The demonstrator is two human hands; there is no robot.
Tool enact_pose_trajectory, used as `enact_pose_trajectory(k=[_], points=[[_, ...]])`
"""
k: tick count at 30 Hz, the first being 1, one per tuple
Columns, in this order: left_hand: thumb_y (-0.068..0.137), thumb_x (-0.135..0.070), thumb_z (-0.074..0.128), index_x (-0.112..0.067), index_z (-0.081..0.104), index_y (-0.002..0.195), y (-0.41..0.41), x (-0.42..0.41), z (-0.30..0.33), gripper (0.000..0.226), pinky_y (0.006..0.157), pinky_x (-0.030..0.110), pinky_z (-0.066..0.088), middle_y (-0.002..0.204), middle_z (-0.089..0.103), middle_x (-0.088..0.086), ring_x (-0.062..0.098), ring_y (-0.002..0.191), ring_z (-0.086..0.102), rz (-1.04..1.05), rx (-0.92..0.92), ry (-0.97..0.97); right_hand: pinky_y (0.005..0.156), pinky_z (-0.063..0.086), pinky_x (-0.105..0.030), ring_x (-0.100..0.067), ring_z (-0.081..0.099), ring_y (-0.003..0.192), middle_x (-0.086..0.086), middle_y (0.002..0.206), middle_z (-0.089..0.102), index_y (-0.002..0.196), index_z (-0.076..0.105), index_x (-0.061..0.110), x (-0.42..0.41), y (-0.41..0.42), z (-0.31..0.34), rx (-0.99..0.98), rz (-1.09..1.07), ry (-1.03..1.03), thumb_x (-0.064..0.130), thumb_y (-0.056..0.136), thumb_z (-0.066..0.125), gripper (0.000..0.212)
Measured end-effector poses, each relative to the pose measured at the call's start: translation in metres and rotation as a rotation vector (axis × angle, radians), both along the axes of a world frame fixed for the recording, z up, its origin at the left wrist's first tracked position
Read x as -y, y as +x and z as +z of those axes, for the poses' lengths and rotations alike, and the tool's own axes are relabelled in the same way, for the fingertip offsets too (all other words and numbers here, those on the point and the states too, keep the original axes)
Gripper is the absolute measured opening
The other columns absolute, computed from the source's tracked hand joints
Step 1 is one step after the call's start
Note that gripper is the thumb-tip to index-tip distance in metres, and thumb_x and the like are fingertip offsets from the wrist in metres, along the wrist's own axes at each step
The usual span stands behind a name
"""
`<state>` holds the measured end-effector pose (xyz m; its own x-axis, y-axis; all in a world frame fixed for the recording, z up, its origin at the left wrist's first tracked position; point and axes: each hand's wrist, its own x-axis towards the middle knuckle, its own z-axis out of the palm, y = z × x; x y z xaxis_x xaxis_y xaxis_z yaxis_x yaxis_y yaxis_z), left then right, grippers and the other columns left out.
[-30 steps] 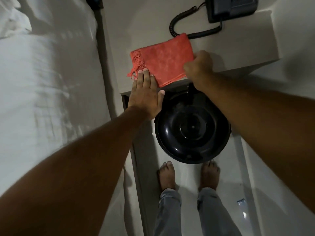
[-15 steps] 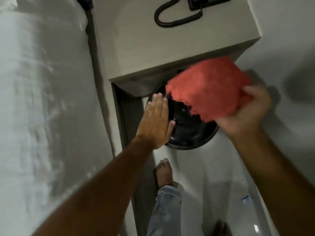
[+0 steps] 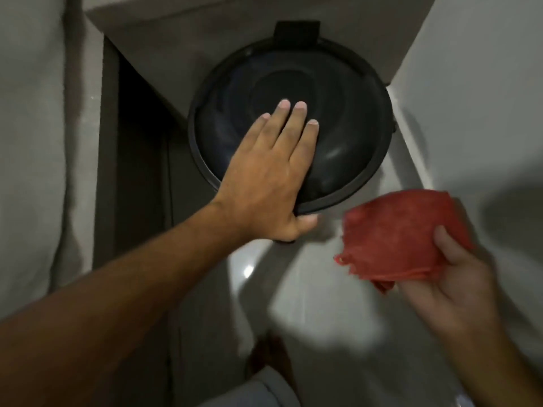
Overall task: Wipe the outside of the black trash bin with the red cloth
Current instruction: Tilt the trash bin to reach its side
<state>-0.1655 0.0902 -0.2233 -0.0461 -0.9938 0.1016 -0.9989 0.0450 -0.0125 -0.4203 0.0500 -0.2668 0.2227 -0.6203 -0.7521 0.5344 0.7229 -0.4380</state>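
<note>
1. A pale, glossy floor (image 3: 338,304) fills the lower middle of the view, with a small bright glint of light reflected on it.
2. A beige cabinet (image 3: 182,48) juts out at the top, its underside in shadow and a dark recess (image 3: 141,148) opening beneath it at left.
3. A white bed (image 3: 32,142) edge, draped in fabric, runs down the left side.
4. A plain white wall (image 3: 476,98) rises at right, crossed by soft shadows in the dim room.
</note>
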Motion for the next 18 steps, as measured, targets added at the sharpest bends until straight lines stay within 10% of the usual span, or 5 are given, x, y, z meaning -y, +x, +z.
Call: enact_pose_trajectory(k=[9,13,18], points=[[0.062,-0.062,0.062,0.004,0.033,0.147,-0.015,-0.002,0.008,0.112,0.118,0.052,0.022,0.156,0.03,0.027,0.04,0.146,0.023,0.079,0.032,0.0,0.061,0.056,-0.042,-0.019,0.073,0.075,-0.003,0.09,0.075,0.123,0.057,0.012,0.029,0.043,-0.028,-0.019,-0.006,-0.113,0.028,0.105,0.043,0.028],[0.06,-0.062,0.058,0.001,0.032,0.148,-0.009,-0.013,0.028,0.111,0.12,0.043,0.019,0.158,0.029,0.022,0.032,0.148,0.023,0.157,-0.091,0.012,0.096,0.047,-0.062,-0.032,0.063,0.109,-0.013,0.134,0.06,0.145,0.043,0.014,0.029,0.021,-0.02,-0.082,-0.075,-0.129,0.033,0.103,0.049,0.047],[0.059,-0.056,0.065,-0.009,0.027,0.152,0.022,-0.04,0.046,0.111,0.109,0.055,0.04,0.153,0.04,0.017,0.031,0.139,0.039,0.326,-0.4,-0.042,0.103,0.044,-0.062,-0.035,0.059,0.117,0.001,0.113,0.063,0.145,0.044,0.022,0.029,0.007,-0.016,-0.146,-0.073,-0.304,0.038,0.098,0.056,0.051]])
